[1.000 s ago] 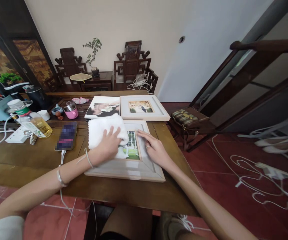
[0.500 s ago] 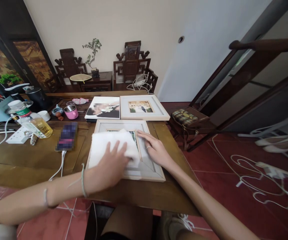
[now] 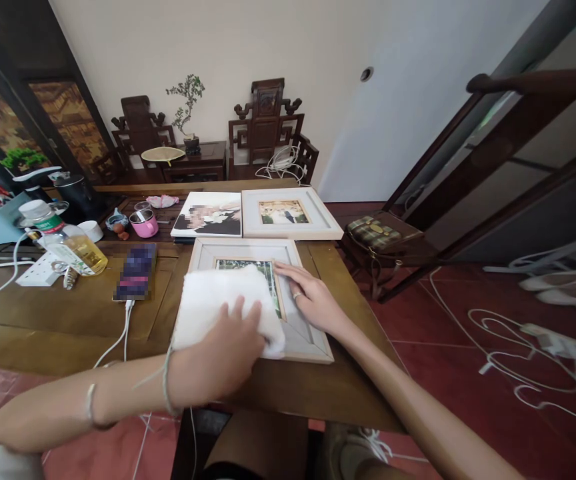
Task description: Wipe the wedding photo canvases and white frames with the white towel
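A white cloth (image 3: 208, 300) covers the left part of a pale picture frame (image 3: 313, 343) on the wooden table. My left hand (image 3: 231, 353) has the cloth under its fingers, pressing it onto the frame, with the cloth bunched by the thumb side. Part of a green photo (image 3: 275, 293) shows beside the cloth. My right hand (image 3: 313, 300), a ring on one finger, rests on the frame's right side with fingers stretched out near the photo's edge. It grips nothing.
Behind lie a second framed photo (image 3: 288, 212) and a photo panel (image 3: 208, 213). To the left are a phone (image 3: 135, 272) on a cable, a bottle (image 3: 75, 247), a power strip (image 3: 41, 270) and a pink mug (image 3: 144, 224). A chair (image 3: 448, 167) stands at right.
My left hand and the cloth have slid toward the front edge of the frame, uncovering more of the photo's top. My right hand stays in place on the frame.
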